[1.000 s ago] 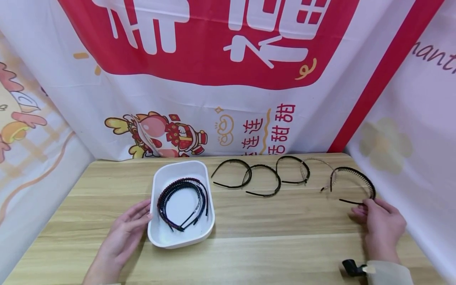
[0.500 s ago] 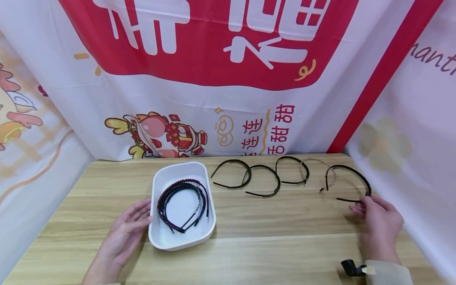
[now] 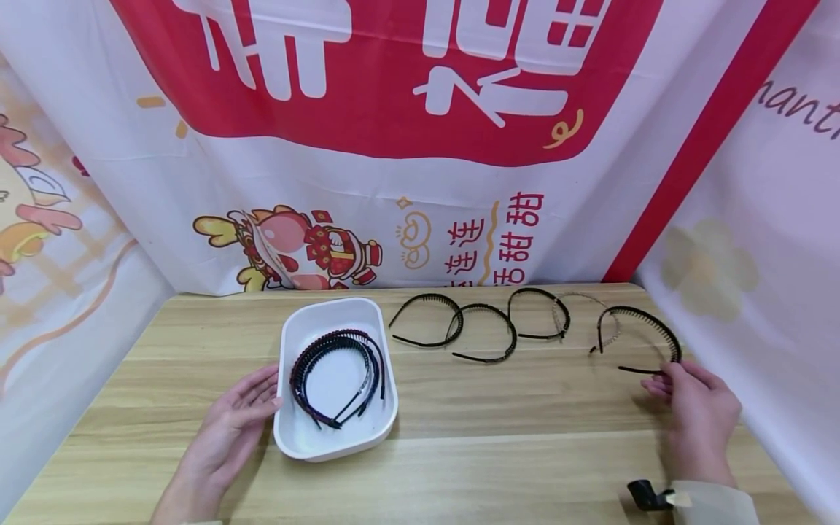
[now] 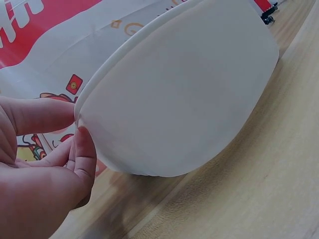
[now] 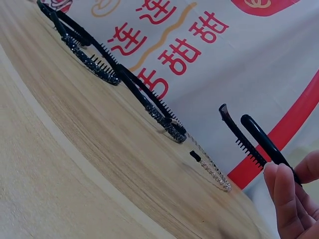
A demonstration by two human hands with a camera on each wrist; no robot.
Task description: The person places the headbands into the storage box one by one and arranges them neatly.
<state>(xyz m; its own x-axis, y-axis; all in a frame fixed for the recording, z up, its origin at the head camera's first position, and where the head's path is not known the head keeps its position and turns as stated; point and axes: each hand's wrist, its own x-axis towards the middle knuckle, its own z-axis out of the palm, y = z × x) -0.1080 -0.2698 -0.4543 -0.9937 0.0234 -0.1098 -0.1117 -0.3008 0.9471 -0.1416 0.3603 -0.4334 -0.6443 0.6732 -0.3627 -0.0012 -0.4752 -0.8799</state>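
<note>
My left hand [image 3: 226,437] pinches the left rim of a white plastic tub [image 3: 335,450] between thumb and fingers; the left wrist view shows the grip from the tub's outer side. Inside the tub several dark headbands [image 3: 300,372] lie overlapping. At the far right, my right hand [image 3: 704,412] pinches a black toothed headband [image 5: 265,142] near one end, its arch held up off the table. Just behind it rests a thin headband with pale beads [image 5: 214,174], partly overlapped by the held one in the head view.
Along the table's back edge lie a black toothed headband [image 3: 462,321], a second dark one [image 3: 512,339] overlapping it, and another with glittery trim [image 3: 568,319]. A printed cloth [image 3: 394,175] hangs behind the wooden table [image 3: 492,474]. A small black object [image 3: 646,496] sits by the right sleeve.
My right hand has shifted slightly left with the black headband, which now overlaps the beaded one more. The left hand and tub look nearly still.
</note>
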